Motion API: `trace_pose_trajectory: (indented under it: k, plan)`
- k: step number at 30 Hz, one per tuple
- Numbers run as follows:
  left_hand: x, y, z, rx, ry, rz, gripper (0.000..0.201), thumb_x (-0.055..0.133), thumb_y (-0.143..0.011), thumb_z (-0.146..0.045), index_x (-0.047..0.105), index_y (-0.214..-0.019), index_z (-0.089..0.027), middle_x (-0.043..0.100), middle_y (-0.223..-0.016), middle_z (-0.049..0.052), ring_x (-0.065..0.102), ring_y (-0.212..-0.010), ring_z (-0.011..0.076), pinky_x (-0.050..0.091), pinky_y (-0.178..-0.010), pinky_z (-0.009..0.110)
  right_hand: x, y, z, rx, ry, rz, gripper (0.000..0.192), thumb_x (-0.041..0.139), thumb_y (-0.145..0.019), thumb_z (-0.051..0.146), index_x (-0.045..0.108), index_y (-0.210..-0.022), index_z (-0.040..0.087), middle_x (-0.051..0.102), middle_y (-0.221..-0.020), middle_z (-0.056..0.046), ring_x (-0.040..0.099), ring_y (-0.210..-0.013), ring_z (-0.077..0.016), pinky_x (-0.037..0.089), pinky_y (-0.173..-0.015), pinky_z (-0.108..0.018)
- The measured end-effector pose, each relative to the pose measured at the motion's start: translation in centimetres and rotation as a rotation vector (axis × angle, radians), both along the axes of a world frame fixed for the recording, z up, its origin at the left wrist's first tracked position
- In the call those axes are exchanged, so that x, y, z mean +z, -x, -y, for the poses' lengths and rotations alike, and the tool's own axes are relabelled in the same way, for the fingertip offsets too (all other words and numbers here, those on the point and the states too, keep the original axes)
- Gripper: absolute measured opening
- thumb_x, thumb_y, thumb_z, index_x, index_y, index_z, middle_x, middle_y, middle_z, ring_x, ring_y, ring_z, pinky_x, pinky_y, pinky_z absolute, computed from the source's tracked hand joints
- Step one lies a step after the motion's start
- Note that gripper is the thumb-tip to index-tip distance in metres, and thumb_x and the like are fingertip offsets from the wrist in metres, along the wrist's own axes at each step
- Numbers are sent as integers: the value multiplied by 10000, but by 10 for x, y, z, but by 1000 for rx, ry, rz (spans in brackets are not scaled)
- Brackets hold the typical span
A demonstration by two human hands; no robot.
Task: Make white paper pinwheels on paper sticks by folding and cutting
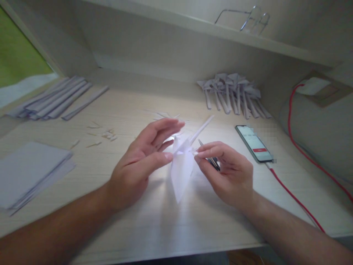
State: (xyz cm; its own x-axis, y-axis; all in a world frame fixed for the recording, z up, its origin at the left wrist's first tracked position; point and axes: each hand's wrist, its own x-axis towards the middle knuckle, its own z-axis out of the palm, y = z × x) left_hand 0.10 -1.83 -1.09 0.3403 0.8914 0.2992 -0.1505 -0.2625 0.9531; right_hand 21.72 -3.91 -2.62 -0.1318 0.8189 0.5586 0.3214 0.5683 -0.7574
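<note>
A folded white paper pinwheel [182,167] is between my hands over the table, a thin rolled-paper stick [203,128] pointing away from it to the upper right. My left hand [143,162] holds its left side at the thumb tip, with the upper fingers stretched out behind. At the right edge, my right hand [227,169] pinches thumb against forefinger on something small and white, too blurred to name. Partly hidden behind that hand lies a pointed metal tool with dark handles [214,163], probably scissors.
Cotton-swab ends [109,135] and thin sticks [165,115] lie scattered. Rolled paper tubes [60,97] and stacked paper sheets [33,173] are at left. Several paper pinwheels [234,88] lie at the back right. A phone [253,143] is plugged into a red cable [295,200]. A shelf [176,22] overhangs.
</note>
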Motion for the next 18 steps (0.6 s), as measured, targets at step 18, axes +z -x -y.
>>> trace_pose_trajectory:
  k: [18]
  plan:
    - [-4, -10, 2, -80, 86, -302, 253, 568, -1002, -377, 811, -1039, -316, 806, -1013, 12, 733, -979, 235, 577, -981, 383, 18, -6, 2, -117, -413, 191, 357, 723, -788, -23, 707, -1027, 242, 735, -918, -69, 701, -825, -223, 618, -711, -383]
